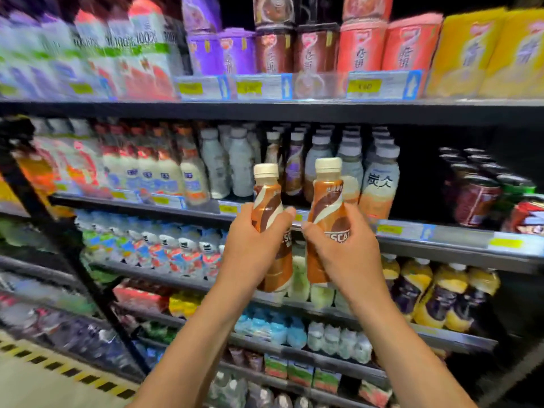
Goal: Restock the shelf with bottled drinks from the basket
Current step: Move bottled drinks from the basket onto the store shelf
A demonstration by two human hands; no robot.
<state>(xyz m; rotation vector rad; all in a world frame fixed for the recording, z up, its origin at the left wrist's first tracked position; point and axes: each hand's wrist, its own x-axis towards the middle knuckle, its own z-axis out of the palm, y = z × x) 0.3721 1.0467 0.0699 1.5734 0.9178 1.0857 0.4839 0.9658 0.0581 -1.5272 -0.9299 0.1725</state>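
I hold two brown-and-cream coffee bottles with cream caps upright in front of the shelf. My left hand [253, 245] is wrapped around the left coffee bottle [269, 201]. My right hand [341, 254] grips the right coffee bottle [328, 195]. Both bottles are level with the front rail of the middle shelf [441, 231], just before its rows of grey-capped bottles [379, 178]. A dark gap [418, 178] lies on that shelf to the right of those rows. No basket is in view.
Cartons and cups fill the upper shelf [265, 108]. Dark cans [477, 187] stand at the right of the middle shelf. Milk-tea bottles [164, 172] stand at its left. Lower shelves hold water bottles [176, 248] and yellow-and-purple bottles [435, 293]. A hazard-striped floor edge [59, 369] runs lower left.
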